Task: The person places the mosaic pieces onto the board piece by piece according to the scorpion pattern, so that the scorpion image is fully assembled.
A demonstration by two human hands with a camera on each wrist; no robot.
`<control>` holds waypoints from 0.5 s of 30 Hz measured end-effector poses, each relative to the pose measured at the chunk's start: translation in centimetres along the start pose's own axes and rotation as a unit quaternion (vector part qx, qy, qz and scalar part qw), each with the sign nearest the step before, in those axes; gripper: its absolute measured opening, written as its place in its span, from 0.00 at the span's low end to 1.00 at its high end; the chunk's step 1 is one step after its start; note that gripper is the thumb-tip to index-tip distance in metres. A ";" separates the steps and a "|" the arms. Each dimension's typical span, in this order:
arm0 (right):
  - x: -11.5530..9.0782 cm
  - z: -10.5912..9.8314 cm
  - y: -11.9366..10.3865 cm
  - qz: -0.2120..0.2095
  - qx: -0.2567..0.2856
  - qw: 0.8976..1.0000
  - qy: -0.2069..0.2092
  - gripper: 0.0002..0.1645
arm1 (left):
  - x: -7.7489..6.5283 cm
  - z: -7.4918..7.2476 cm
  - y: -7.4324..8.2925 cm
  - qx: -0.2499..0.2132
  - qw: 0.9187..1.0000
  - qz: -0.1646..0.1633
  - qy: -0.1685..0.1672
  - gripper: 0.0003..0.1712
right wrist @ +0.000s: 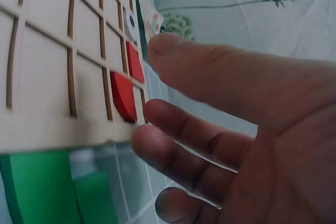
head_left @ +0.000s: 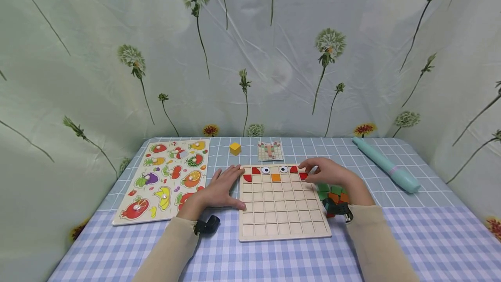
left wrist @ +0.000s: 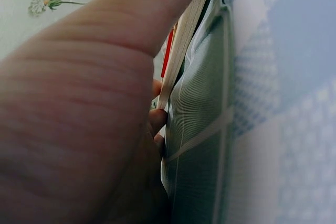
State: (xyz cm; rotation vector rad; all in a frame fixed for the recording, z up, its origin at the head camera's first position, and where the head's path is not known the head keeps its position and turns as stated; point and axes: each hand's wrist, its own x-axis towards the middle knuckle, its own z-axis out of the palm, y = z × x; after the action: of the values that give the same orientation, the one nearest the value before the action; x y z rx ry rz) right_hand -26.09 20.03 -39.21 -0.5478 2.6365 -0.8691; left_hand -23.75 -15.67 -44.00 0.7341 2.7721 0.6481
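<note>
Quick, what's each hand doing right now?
Left hand: open, touching the left edge of the wooden board.
Right hand: open, holding nothing, close to a red piece.

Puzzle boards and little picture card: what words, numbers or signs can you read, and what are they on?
None can be read.
Wooden grid board: coloured pieces and eye pieces, no readable writing.
Fruit board: pictures, no readable writing.
Picture card: too small to tell.

Grid board (head_left: pixel 285 216) mid-frame looks like smooth matt wood, backdrop (head_left: pixel 282 73) up top's kinda glossy plastic, checked cloth (head_left: pixel 223 256) down low's matt.
</note>
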 end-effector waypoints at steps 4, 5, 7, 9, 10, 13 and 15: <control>-0.4 -0.3 0.8 -0.001 0.001 1.000 -0.012 0.22 | 0.0 0.0 0.0 -0.002 1.000 -0.003 0.000 0.65; -0.4 -0.4 1.0 0.004 -0.002 1.000 -0.011 0.21 | 0.0 0.0 0.0 -0.002 1.000 -0.003 -0.001 0.65; -0.7 -0.6 1.4 0.013 -0.007 1.000 -0.012 0.19 | 0.0 0.0 0.0 -0.003 1.000 -0.003 -0.001 0.65; -1.0 -0.9 1.8 0.016 -0.013 1.000 -0.013 0.18 | 0.0 0.0 0.0 -0.003 1.000 -0.003 -0.001 0.65; -1.1 -1.0 2.0 0.019 -0.015 1.000 -0.013 0.18 | 0.0 0.0 0.0 -0.003 1.000 -0.003 -0.001 0.65; -1.6 -1.3 2.6 0.023 -0.020 0.999 -0.015 0.19 | 0.0 0.0 -0.1 -0.003 1.000 -0.003 -0.002 0.65; -1.9 -1.5 3.0 0.027 -0.021 0.999 -0.014 0.18 | 0.1 0.0 -0.1 -0.002 1.000 -0.004 -0.002 0.65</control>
State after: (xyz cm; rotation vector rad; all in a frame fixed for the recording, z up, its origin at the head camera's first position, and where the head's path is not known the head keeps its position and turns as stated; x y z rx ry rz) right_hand -25.78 23.89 -39.55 -0.4929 2.6372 -0.7847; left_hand -23.86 -15.73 -44.11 0.7215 2.7682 0.6506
